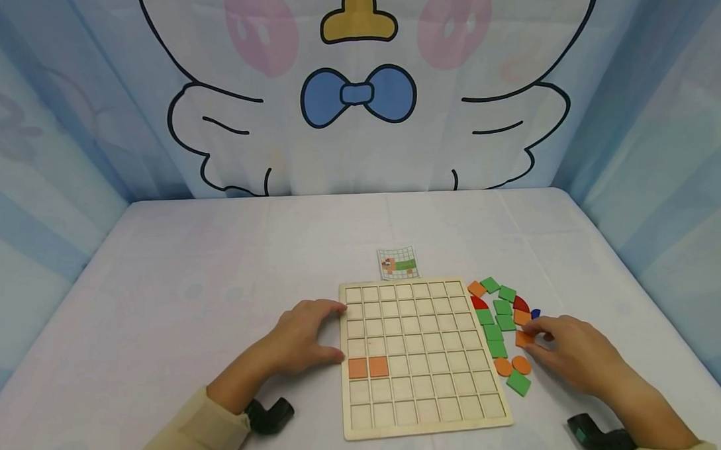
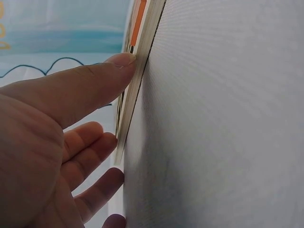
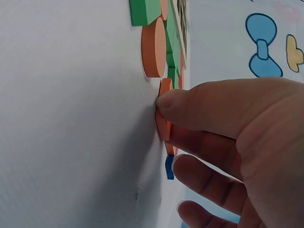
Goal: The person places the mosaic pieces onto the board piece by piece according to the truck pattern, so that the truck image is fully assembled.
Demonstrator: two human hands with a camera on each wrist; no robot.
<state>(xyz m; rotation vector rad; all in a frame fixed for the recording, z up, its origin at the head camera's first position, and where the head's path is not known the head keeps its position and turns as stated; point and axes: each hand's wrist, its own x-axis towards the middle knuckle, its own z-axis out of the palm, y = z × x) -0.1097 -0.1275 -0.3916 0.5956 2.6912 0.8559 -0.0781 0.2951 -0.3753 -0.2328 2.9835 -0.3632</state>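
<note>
A wooden grid board (image 1: 426, 385) lies on the table, with two orange square tiles (image 1: 379, 367) side by side in its cells near the left edge. My left hand (image 1: 301, 336) touches that edge with thumb and fingertips, the fingers fairly straight. In the left wrist view the thumb (image 2: 95, 83) rests on the board's side (image 2: 130, 95). To the right of the board, my right hand (image 1: 579, 353) pinches an orange square tile (image 3: 164, 123) between thumb and index finger, low over the table. Loose green tiles (image 1: 495, 349) and orange round tiles (image 1: 522, 364) lie nearby.
A small picture card (image 1: 398, 263) with a gridded coloured figure lies behind the board. Red quarter-round tiles (image 1: 521, 304) and a blue piece (image 1: 536, 313) sit among the loose tiles. A printed curtain (image 1: 360, 152) hangs behind the table.
</note>
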